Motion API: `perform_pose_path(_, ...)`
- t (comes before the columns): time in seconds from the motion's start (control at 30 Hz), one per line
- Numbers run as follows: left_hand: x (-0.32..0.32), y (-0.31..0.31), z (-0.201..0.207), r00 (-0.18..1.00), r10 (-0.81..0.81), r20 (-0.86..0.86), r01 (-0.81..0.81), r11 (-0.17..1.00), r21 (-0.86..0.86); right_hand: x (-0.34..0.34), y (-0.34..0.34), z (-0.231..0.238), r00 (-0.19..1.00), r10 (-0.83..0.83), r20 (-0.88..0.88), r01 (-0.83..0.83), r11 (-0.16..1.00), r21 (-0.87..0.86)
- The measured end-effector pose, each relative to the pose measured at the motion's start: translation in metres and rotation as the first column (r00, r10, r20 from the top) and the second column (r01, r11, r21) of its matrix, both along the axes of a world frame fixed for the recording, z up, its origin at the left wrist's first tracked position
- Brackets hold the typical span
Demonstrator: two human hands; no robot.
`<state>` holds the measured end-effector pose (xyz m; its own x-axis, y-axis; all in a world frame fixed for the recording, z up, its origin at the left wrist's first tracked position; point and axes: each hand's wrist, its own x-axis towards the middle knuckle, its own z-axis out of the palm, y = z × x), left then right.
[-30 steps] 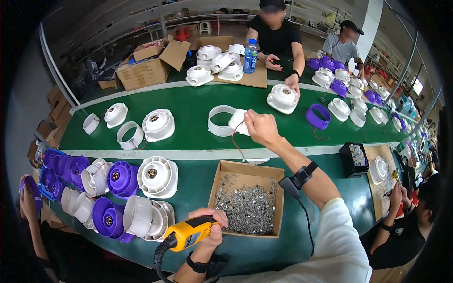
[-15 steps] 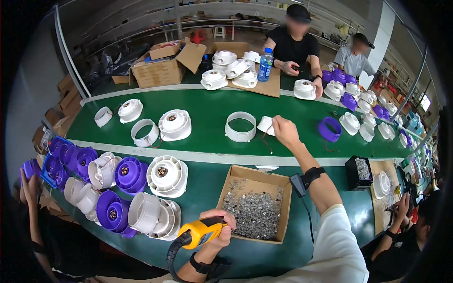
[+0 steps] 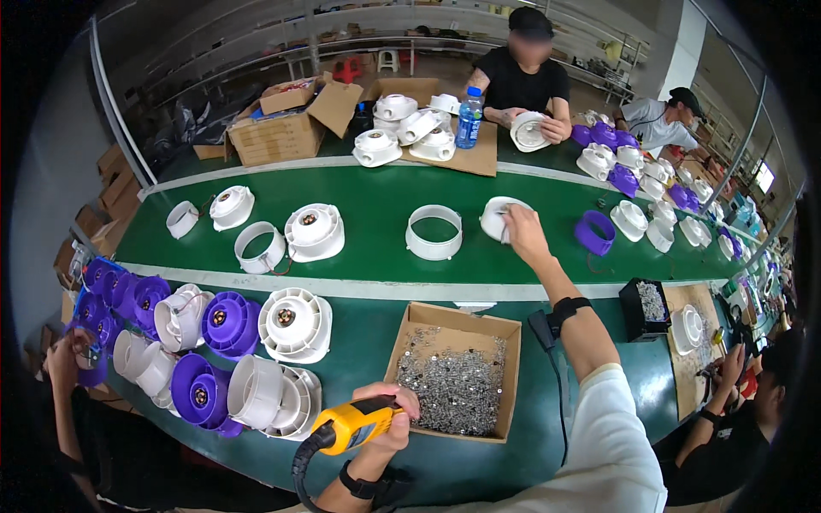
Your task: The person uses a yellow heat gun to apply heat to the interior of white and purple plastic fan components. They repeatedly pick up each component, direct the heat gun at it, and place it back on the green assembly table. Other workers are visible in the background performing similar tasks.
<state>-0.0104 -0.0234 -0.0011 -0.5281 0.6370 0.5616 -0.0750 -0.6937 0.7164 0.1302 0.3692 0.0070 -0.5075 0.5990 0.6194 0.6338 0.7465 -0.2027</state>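
Note:
My left hand [image 3: 389, 415] is wrapped round a yellow-and-black corded power tool [image 3: 346, 427]; its working tip is hidden. The tool is above the near green tabletop, left of an open cardboard box [image 3: 510, 385] holding many small metal screws [image 3: 453, 385]. Over the green belt, my right hand [image 3: 526, 231] is closed on the right side of a white round plastic part [image 3: 493, 219]. A white plastic ring [image 3: 416, 238] stands on the belt just left of that part.
White and purple fan housings [image 3: 295, 325] crowd the near table's left. More white parts [image 3: 315, 231] and a purple ring [image 3: 595, 233] sit on the belt [image 3: 368, 197]. A black bin [image 3: 643, 309] stands at right. Beyond the belt, a co-worker [image 3: 526, 77] handles a white housing [image 3: 530, 131].
The white part in my right hand has turned from a narrow side view to show its round face. The far co-worker has lifted and tilted a white housing. My left hand stays about where it was.

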Motion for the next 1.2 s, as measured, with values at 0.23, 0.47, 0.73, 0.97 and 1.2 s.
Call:
perform_pose_path(0.23, -0.004, 0.000, -0.008, 1.000, -0.024, 0.005, 0.023, 0.998, 0.064, -0.045, -0.029, 0.007, 0.930, 0.270, 0.251, -0.310, 0.941, 0.135)
perform_pose_path(0.47, 0.004, 0.008, 0.001, 1.000, 0.000, 0.026, -0.002, 0.997, 0.076, -0.056, -0.023, 0.014, 0.793, 0.142, 0.592, -0.377, 0.879, 0.294)
perform_pose_path(0.73, 0.003, 0.010, -0.002, 0.995, 0.100, -0.014, -0.098, 0.990, 0.105, -0.043, -0.120, 0.105, 0.903, 0.285, 0.321, -0.395, 0.844, 0.363)
perform_pose_path(0.97, 0.005, 0.002, 0.035, 0.970, 0.204, -0.129, -0.190, 0.975, 0.111, -0.003, -0.264, 0.041, 0.760, 0.510, 0.403, -0.552, 0.834, -0.012)
perform_pose_path(1.2, 0.002, 0.003, 0.070, 0.994, 0.035, -0.101, -0.023, 0.993, 0.118, 0.022, -0.278, -0.008, 0.748, 0.645, 0.156, -0.535, 0.725, -0.434)
